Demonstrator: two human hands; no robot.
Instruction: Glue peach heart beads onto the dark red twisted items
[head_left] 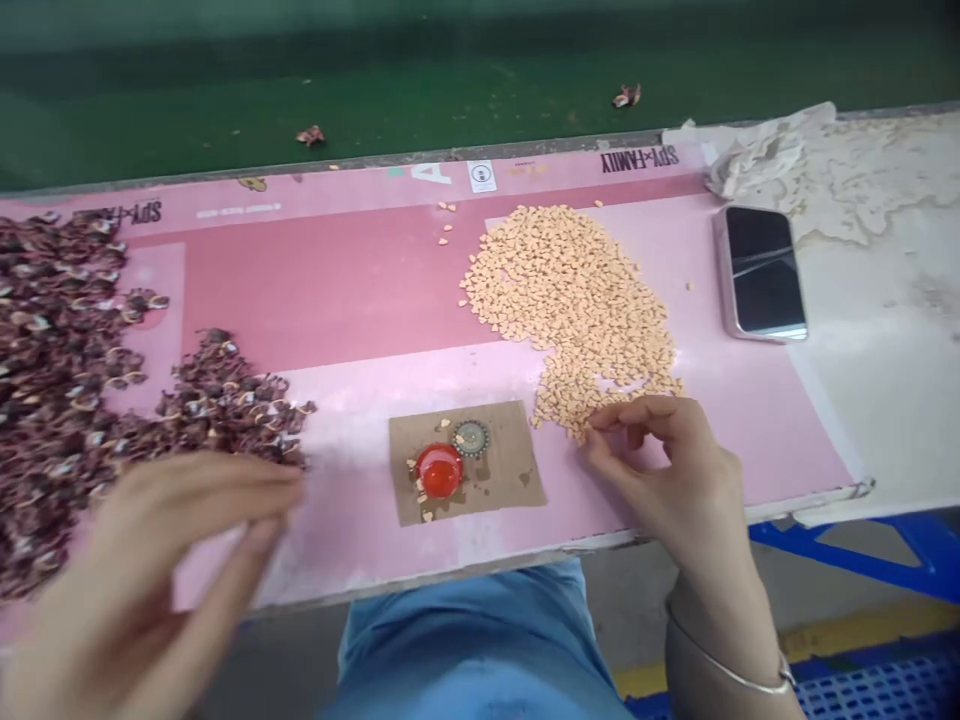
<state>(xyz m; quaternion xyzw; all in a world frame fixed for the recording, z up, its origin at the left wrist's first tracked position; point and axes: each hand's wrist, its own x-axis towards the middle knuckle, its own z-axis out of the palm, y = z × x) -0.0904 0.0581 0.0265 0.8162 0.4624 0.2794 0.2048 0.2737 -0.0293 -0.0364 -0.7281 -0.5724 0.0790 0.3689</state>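
My right hand (660,470) rests at the near edge of a pile of small pale orange heart-shaped pieces (577,300), its fingers pinched together at the pile's edge; what they hold is too small to name. My left hand (172,560) is blurred, fingers stretched out, right next to a heap of dark maroon ring-like parts (82,380) at the left. Between the hands lies a brown cardboard square (510,480) with a red round cap (439,470) and a small round gear-like piece (471,437) on it.
A pink mat (337,290) covers the table. A phone (761,272) lies face up at the right, a crumpled cloth (757,150) behind it. A green floor lies beyond the table; a blue frame (862,560) stands below right.
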